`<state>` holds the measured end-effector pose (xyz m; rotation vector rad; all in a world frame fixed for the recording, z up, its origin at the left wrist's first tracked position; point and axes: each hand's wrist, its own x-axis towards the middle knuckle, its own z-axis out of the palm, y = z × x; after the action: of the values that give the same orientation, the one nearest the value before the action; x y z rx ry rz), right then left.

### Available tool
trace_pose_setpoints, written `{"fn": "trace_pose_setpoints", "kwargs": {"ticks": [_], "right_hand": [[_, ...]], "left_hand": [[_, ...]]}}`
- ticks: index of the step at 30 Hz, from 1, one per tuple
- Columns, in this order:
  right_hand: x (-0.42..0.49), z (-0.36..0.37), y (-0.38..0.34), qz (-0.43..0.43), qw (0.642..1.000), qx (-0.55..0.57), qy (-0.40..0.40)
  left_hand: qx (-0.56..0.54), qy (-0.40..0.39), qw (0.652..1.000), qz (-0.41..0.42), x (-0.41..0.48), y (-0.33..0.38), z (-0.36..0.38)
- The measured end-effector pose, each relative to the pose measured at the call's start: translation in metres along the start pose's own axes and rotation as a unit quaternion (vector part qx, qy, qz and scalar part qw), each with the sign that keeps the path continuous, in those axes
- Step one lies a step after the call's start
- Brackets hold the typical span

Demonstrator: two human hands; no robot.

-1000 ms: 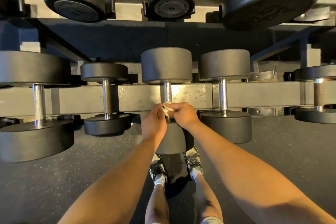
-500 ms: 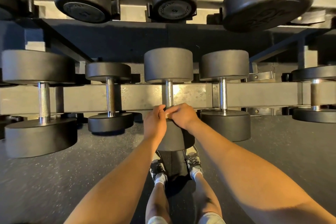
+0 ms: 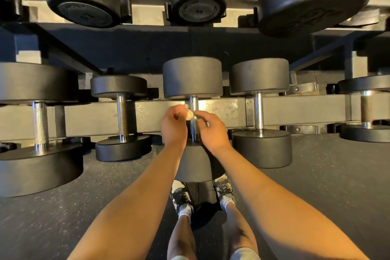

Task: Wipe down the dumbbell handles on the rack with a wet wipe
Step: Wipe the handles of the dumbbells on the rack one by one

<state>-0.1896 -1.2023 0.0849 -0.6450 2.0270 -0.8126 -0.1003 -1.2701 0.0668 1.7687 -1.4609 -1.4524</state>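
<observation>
At the left end of the lower rack (image 3: 295, 110) sits a big dumbbell (image 3: 31, 167). Next to it is a small dumbbell (image 3: 122, 116). Near the middle of the rack is the dumbbell you are cleaning (image 3: 192, 78), and both your hands are at its shiny handle (image 3: 193, 102).

Your left hand (image 3: 174, 127) is curled up on the left side of the handle. It pinches the little white wipe (image 3: 189, 115), which is bunched up against the bar.

Your right hand (image 3: 214, 131) comes in from the other side. Its fingers bend over the handle and their tips touch the wipe. I cannot tell if they squeeze anything.

Just beside you on the right is another dumbbell (image 3: 259, 76). One more (image 3: 367, 84) sits at the right end of the rack.
</observation>
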Motion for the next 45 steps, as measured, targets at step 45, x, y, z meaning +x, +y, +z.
{"fn": "trace_pose_setpoints", "kwargs": {"ticks": [45], "right_hand": [[0.003,0.018,0.016,0.032,0.993,-0.054,0.103]], "left_hand": [[0.097,-0.082,0.992,0.0,0.003,-0.008,0.009]]}}
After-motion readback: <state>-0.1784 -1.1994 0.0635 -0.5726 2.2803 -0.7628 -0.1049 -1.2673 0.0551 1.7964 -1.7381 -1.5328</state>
